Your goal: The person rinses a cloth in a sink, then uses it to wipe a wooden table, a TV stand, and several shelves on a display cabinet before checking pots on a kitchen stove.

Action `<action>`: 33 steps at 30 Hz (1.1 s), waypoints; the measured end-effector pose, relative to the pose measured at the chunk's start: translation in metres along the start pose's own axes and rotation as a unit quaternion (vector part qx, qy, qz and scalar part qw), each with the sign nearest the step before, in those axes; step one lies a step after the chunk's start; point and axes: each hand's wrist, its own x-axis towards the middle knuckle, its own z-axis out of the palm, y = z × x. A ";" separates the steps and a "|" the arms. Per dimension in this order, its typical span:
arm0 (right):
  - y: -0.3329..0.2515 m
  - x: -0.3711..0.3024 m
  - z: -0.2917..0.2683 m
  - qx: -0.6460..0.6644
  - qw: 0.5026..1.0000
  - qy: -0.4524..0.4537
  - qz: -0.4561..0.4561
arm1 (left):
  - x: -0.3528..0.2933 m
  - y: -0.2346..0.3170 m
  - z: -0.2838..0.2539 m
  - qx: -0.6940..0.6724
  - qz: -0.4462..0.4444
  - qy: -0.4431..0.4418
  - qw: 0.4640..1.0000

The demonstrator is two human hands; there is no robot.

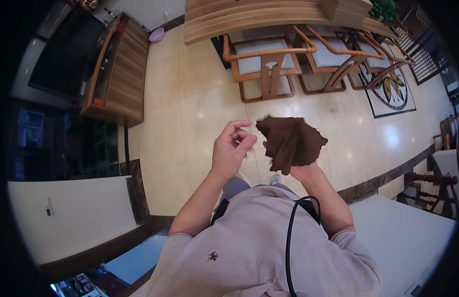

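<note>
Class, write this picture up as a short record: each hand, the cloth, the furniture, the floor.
Left hand: raised left of the cloth, fingers loosely curled, apparently empty
Right hand: beneath the cloth, mostly hidden
Cloth: dark brown, creased, held off the floor
Furniture: wooden table, wooden chairs with pale seats, brown cabinet
Floor: glossy cream tiles

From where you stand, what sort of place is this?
Probably a home's living and dining area: a long wooden table has chairs along it, and what looks like a TV is by a wooden cabinet.
</note>
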 end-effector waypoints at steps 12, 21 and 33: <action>0.015 0.233 0.023 0.230 0.964 0.019 0.134 | 0.171 0.014 -0.176 0.118 0.143 0.024 0.982; -0.004 0.413 0.080 -0.199 0.956 0.211 -0.044 | 0.293 0.043 -0.332 0.171 0.081 -0.054 0.981; 0.022 0.632 0.016 -0.286 0.948 0.131 -0.045 | 0.491 0.010 -0.427 0.303 0.056 0.008 0.951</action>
